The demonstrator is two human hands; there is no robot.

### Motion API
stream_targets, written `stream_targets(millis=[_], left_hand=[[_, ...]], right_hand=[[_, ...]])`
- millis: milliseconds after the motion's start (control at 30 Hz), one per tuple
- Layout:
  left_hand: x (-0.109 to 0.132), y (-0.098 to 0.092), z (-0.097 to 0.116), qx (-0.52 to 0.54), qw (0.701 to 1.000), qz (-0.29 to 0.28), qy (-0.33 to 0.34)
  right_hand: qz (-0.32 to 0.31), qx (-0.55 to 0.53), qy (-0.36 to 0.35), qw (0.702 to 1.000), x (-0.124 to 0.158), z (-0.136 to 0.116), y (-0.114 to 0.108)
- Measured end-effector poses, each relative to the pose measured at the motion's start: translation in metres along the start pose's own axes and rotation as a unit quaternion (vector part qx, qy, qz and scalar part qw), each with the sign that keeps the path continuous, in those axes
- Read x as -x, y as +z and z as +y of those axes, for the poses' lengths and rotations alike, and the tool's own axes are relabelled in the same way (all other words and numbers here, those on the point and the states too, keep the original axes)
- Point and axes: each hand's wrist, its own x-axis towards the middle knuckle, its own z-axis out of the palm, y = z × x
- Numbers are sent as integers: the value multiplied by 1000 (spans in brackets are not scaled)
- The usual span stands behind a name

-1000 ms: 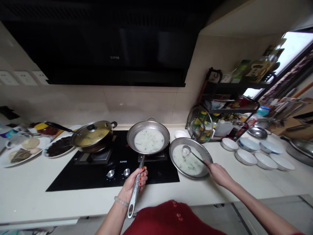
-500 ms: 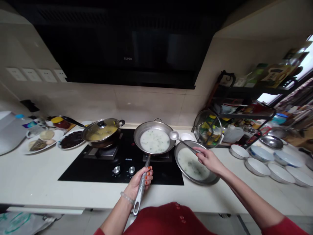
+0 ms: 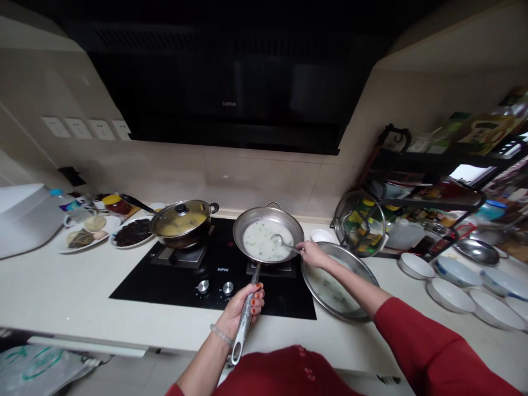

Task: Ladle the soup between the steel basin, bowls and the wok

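Note:
My left hand (image 3: 247, 306) is closed round the long metal handle of a frying pan (image 3: 242, 225) over the right burner. White soup (image 3: 264, 248) with green bits fills the pan's middle. In my right hand (image 3: 312, 254) is the handle of a metal ladle (image 3: 278, 240), whose bowl dips into that soup. Below my right forearm stands a wide steel basin (image 3: 310, 287) with more of the white, green-flecked liquid; the forearm hides part of it.
A lidded pan (image 3: 181, 224) with yellow food sits on the left burner of the black hob (image 3: 165, 286). Plates of food (image 3: 134, 234) stand left. At right are several bowls (image 3: 450, 294), an upright glass lid (image 3: 360, 223) and a loaded rack (image 3: 437, 199).
My right hand has moved left and slightly up from over the basin, and the ladle's bowl has gone from the pan's right rim into the soup. My left hand keeps its hold. The view has shifted slightly.

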Motion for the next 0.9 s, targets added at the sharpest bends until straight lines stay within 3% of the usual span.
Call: stream_targets(millis=[167,300,567,900], left_hand=[[-2,-2,-1,-9,1000,-7,-5],[4,8,0,12,1000,15,19],[13,26,2,21,999,42,11],[3,4,0,1,1000,9,17]], right_hand=[[-48,-113,104,987,-2,1,-5],[-60,-187,160,967,5,3,-13],[-70,-289,202,933,15,5,-23],[-91,-365,203,904,32,11,-39]])
